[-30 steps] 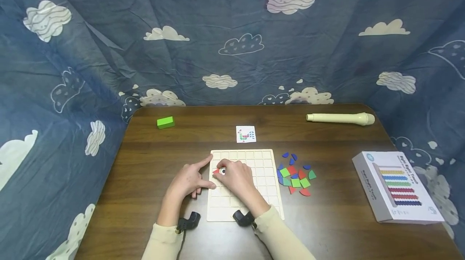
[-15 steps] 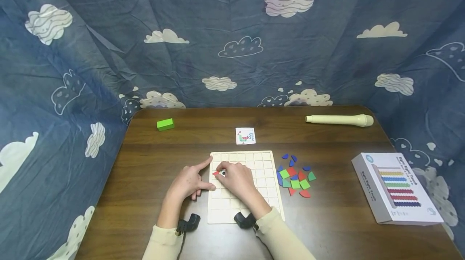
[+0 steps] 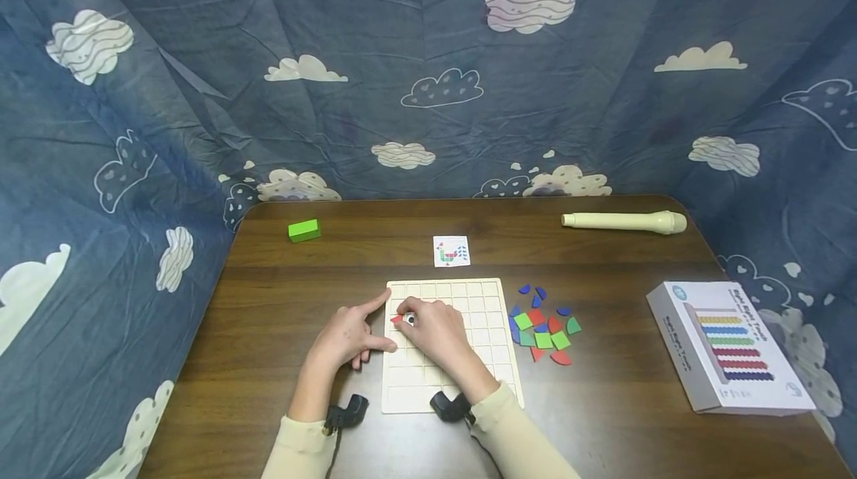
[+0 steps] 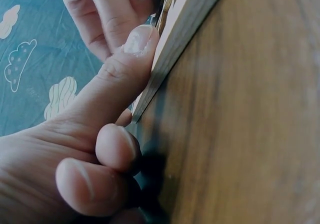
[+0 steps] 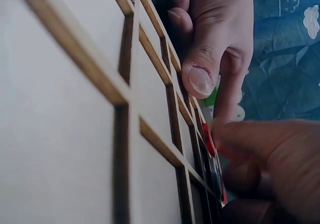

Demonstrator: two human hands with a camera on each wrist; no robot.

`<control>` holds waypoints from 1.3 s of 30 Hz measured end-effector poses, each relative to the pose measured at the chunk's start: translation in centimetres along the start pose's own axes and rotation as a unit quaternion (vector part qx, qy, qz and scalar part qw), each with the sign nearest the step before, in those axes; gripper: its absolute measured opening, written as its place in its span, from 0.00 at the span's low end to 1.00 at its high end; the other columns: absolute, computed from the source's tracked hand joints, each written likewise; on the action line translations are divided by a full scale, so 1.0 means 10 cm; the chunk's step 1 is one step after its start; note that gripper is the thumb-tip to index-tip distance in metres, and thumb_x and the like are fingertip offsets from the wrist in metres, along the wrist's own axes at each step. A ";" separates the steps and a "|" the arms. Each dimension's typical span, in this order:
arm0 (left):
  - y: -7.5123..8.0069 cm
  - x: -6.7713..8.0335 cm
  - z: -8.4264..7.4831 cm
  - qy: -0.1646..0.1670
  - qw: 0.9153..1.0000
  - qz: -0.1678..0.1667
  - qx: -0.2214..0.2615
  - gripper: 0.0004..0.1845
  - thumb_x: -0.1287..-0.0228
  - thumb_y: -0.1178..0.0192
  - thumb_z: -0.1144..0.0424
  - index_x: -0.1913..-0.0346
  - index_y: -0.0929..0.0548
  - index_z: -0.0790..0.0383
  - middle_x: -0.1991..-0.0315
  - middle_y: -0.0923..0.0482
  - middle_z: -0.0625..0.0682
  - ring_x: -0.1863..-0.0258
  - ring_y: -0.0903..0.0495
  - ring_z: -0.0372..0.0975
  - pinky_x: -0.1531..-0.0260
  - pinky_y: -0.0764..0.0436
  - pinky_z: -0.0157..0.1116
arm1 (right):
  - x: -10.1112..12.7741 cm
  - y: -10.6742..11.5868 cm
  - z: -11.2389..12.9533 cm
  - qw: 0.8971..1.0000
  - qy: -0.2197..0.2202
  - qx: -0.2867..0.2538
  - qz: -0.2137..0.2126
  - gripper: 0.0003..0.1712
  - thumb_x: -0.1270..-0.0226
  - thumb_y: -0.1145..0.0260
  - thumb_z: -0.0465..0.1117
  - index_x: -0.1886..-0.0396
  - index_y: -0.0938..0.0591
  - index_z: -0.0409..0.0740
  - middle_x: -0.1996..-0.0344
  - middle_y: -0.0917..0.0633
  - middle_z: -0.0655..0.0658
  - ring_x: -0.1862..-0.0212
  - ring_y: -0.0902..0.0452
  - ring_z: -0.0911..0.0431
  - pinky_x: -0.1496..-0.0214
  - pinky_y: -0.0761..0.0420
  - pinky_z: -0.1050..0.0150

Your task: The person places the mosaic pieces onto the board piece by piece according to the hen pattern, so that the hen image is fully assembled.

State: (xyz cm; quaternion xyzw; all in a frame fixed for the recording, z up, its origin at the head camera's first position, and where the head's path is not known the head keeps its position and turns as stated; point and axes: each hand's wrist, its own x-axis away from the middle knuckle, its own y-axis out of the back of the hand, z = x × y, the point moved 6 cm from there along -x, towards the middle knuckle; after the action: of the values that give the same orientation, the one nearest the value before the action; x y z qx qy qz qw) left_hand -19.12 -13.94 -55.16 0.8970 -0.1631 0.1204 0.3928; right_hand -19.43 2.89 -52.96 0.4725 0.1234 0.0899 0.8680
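Note:
A pale wooden grid board (image 3: 469, 371) lies on the brown table (image 3: 281, 315). My left hand (image 3: 378, 323) rests at the board's left edge, its index finger reaching to the top left corner. In the left wrist view the left thumb (image 4: 132, 46) presses against the board's side (image 4: 187, 26). My right hand (image 3: 418, 319) lies over the board's upper left cells, fingers curled onto a red piece (image 3: 397, 320) beside a white piece with a black dot (image 3: 411, 320). The right wrist view shows the red piece (image 5: 209, 140) standing at a cell's edge under my fingertips (image 5: 265, 149).
A pile of blue, green and red pieces (image 3: 544, 330) lies right of the board. A small pattern card (image 3: 451, 251) sits behind it. A green block (image 3: 304, 230) is at back left, a cream recorder (image 3: 626, 222) at back right, a box (image 3: 730, 349) at right.
Both hands stay where they were on the board; my right fingertips shift slightly on the red piece. The view drifts a little.

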 end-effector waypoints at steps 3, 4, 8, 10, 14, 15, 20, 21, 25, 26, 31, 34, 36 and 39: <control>-0.01 -0.01 0.00 -0.003 1.000 0.001 0.000 0.56 0.51 0.15 0.50 0.18 0.34 0.34 0.92 0.26 0.47 0.96 0.26 0.36 0.90 0.30 0.33 | 0.03 0.11 0.01 1.000 0.007 -0.024 -0.012 0.11 0.33 0.24 0.52 0.54 0.09 0.56 0.87 0.23 0.58 0.81 0.37 0.65 0.77 0.36 0.68; -0.01 -0.01 0.00 -0.003 1.000 0.000 0.000 0.56 0.51 0.15 0.50 0.18 0.34 0.34 0.92 0.26 0.47 0.96 0.26 0.36 0.90 0.30 0.33 | 0.04 0.17 0.01 0.999 0.008 -0.038 -0.015 0.12 0.32 0.24 0.52 0.53 0.09 0.56 0.86 0.23 0.57 0.81 0.37 0.66 0.76 0.36 0.68; -0.01 -0.02 0.00 0.006 1.000 -0.002 0.005 0.57 0.52 0.14 0.51 0.19 0.34 0.33 0.92 0.26 0.47 0.96 0.26 0.37 0.89 0.27 0.34 | 0.13 0.48 -0.11 0.993 0.004 -0.118 -0.024 0.11 0.30 0.25 0.46 0.51 0.10 0.51 0.86 0.25 0.56 0.82 0.39 0.66 0.75 0.36 0.69; -0.01 -0.02 0.00 0.011 1.000 -0.003 0.008 0.57 0.53 0.14 0.51 0.19 0.34 0.33 0.92 0.26 0.46 0.95 0.26 0.37 0.89 0.26 0.34 | 0.19 0.66 -0.27 0.987 0.002 -0.158 -0.027 0.11 0.30 0.25 0.43 0.50 0.10 0.48 0.86 0.26 0.56 0.82 0.39 0.67 0.75 0.36 0.69; -0.02 -0.02 0.00 0.020 1.000 -0.008 0.015 0.58 0.53 0.13 0.52 0.19 0.34 0.32 0.92 0.27 0.46 0.94 0.26 0.38 0.88 0.27 0.33 | 0.35 0.97 -0.77 0.978 -0.022 -0.208 -0.015 0.15 0.28 0.26 0.40 0.45 0.12 0.44 0.84 0.29 0.56 0.81 0.39 0.67 0.74 0.33 0.68; -0.02 -0.01 0.00 0.021 1.000 -0.009 0.015 0.58 0.54 0.13 0.52 0.19 0.34 0.32 0.91 0.28 0.47 0.94 0.26 0.38 0.88 0.27 0.33 | 0.39 1.03 -0.92 0.977 -0.030 -0.211 -0.009 0.16 0.28 0.27 0.41 0.43 0.13 0.44 0.84 0.30 0.56 0.81 0.40 0.66 0.72 0.32 0.68; -0.01 -0.01 0.00 0.023 1.000 -0.006 0.011 0.57 0.53 0.14 0.51 0.19 0.34 0.31 0.91 0.27 0.48 0.94 0.26 0.39 0.88 0.27 0.34 | 0.58 1.16 -1.59 0.974 -0.086 -0.205 0.046 0.23 0.28 0.26 0.44 0.37 0.16 0.43 0.85 0.35 0.56 0.81 0.42 0.64 0.73 0.33 0.67; -0.01 -0.01 -0.01 0.025 1.000 -0.003 0.012 0.57 0.53 0.14 0.51 0.19 0.34 0.30 0.91 0.26 0.48 0.94 0.26 0.39 0.87 0.27 0.34 | 0.61 1.17 -1.68 0.974 -0.096 -0.198 0.057 0.24 0.28 0.26 0.44 0.36 0.17 0.44 0.85 0.35 0.56 0.81 0.42 0.63 0.74 0.33 0.66; 0.01 -0.01 -0.02 0.026 1.000 0.000 0.013 0.57 0.53 0.14 0.51 0.19 0.35 0.30 0.90 0.25 0.50 0.93 0.25 0.40 0.87 0.26 0.35 | 0.68 1.14 -1.89 0.975 -0.118 -0.164 0.092 0.25 0.30 0.25 0.46 0.36 0.16 0.46 0.84 0.34 0.54 0.81 0.39 0.60 0.78 0.36 0.65; 0.01 -0.01 -0.03 0.025 1.000 -0.001 0.015 0.57 0.53 0.14 0.51 0.19 0.35 0.30 0.90 0.25 0.50 0.93 0.25 0.40 0.87 0.25 0.35 | 0.68 1.13 -1.90 0.976 -0.120 -0.153 0.097 0.25 0.30 0.25 0.46 0.36 0.16 0.47 0.84 0.34 0.54 0.81 0.38 0.60 0.78 0.36 0.66; 0.01 -0.01 -0.03 0.031 0.999 -0.001 0.026 0.57 0.53 0.14 0.52 0.19 0.35 0.30 0.90 0.25 0.50 0.93 0.25 0.40 0.86 0.24 0.35 | 0.65 1.09 -1.88 0.983 -0.120 -0.092 0.107 0.20 0.31 0.26 0.43 0.41 0.13 0.47 0.84 0.32 0.53 0.80 0.38 0.59 0.77 0.36 0.66; -0.01 -0.01 -0.01 0.037 0.999 -0.001 0.032 0.57 0.53 0.14 0.53 0.19 0.34 0.30 0.90 0.25 0.49 0.93 0.25 0.39 0.87 0.24 0.35 | 0.64 1.07 -1.86 0.984 -0.123 -0.065 0.112 0.19 0.31 0.26 0.43 0.42 0.12 0.46 0.83 0.31 0.54 0.79 0.38 0.59 0.77 0.36 0.67; -0.01 -0.01 -0.01 0.038 0.999 -0.002 0.035 0.57 0.53 0.14 0.53 0.19 0.34 0.30 0.91 0.26 0.49 0.94 0.26 0.38 0.87 0.24 0.35 | 0.64 1.07 -1.85 0.984 -0.125 -0.058 0.113 0.19 0.32 0.25 0.43 0.42 0.12 0.46 0.83 0.31 0.53 0.79 0.37 0.59 0.77 0.36 0.67; -0.02 -0.01 0.00 0.040 0.998 -0.003 0.038 0.57 0.53 0.14 0.54 0.20 0.33 0.29 0.92 0.26 0.48 0.94 0.27 0.38 0.88 0.24 0.34 | 0.65 1.07 -1.85 0.984 -0.128 -0.051 0.109 0.20 0.32 0.24 0.45 0.43 0.11 0.46 0.84 0.31 0.54 0.79 0.37 0.59 0.77 0.37 0.67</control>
State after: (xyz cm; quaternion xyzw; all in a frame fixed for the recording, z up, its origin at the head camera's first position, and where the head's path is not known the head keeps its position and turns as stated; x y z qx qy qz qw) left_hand -19.18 -13.77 -55.32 0.9061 -0.1400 0.1612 0.3652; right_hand -19.22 25.12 -54.43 0.4455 -0.0454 0.1290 0.8848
